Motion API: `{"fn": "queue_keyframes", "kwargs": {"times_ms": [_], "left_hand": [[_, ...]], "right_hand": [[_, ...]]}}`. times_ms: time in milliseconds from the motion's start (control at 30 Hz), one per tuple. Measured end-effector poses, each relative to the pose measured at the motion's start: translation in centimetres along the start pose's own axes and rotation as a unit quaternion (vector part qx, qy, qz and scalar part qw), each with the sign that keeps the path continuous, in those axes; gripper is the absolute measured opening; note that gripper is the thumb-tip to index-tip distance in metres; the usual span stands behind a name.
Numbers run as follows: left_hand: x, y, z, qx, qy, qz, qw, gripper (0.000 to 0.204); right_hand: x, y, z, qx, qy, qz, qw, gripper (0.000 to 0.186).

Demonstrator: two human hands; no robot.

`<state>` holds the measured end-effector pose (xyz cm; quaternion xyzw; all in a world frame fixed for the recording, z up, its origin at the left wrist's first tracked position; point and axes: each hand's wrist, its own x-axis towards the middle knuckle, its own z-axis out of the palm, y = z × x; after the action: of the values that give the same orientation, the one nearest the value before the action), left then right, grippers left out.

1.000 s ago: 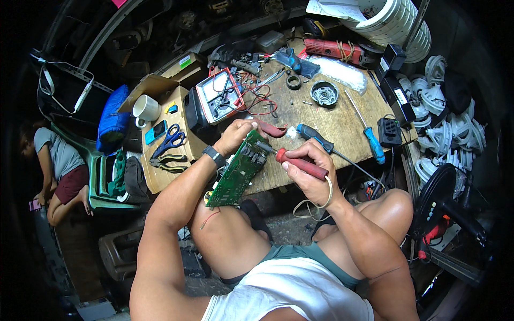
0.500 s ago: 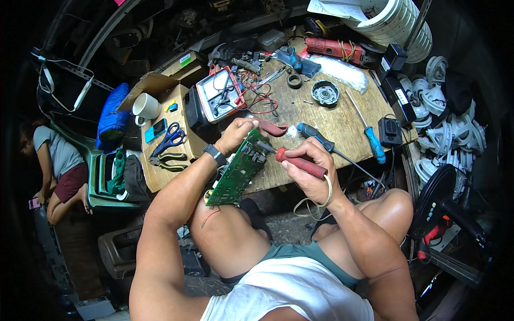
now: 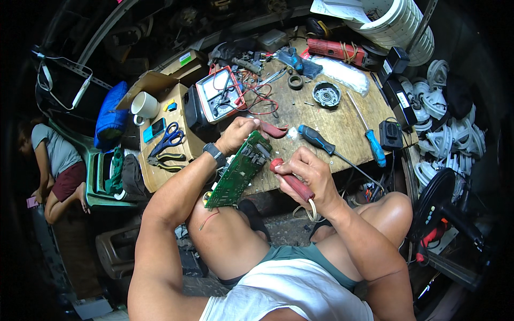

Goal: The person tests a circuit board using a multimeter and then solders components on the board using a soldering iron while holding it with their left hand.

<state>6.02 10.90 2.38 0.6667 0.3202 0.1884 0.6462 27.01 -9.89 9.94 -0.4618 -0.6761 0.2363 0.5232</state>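
Green circuit board (image 3: pixel 237 171) held tilted over the left knee, just off the near edge of the wooden workbench (image 3: pixel 342 120). Gripped at its far end by the left hand (image 3: pixel 239 134), fingers curled and pressed on the board's top edge. At 3 o'clock of the board, right hand (image 3: pixel 308 174) wrapped tight around the red handle of a soldering iron (image 3: pixel 292 181), tip brought against the board's component side. Judged mid-way: board out and in hand, iron applied, joint work seemingly under way; whether any joint is finished, impossible to tell.

Further out at 12 o'clock, a grey multimeter (image 3: pixel 219 95) with red leads. At 2 o'clock, a blue-handled screwdriver (image 3: pixel 316 139). At 10 o'clock, blue scissors (image 3: pixel 168 136) and a white mug (image 3: pixel 143 105), contents not visible. At 1 o'clock, stacked white buckets (image 3: pixel 399 24), insides hidden.
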Motion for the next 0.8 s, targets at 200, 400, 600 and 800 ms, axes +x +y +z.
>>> {"fn": "queue_keyframes", "kwargs": {"times_ms": [200,400,600,800], "left_hand": [[0.0,-0.5,-0.3,-0.024,-0.006,-0.012,1.0,0.043],[-0.3,0.2,0.0,-0.017,-0.009,0.012,1.0,0.042],[-0.4,-0.4,-0.5,-0.004,-0.008,-0.026,1.0,0.046],[-0.1,-2.0,-1.4,0.012,0.025,-0.002,1.0,0.053]], "right_hand": [[0.1,-0.1,-0.2,0.001,-0.023,-0.001,1.0,0.023],[0.0,0.1,0.5,-0.018,-0.02,-0.019,0.999,0.026],[0.3,-0.9,1.0,-0.034,-0.014,-0.02,0.999,0.031],[0.0,0.0,2.1,-0.039,0.0,-0.033,0.999,0.03]]}}
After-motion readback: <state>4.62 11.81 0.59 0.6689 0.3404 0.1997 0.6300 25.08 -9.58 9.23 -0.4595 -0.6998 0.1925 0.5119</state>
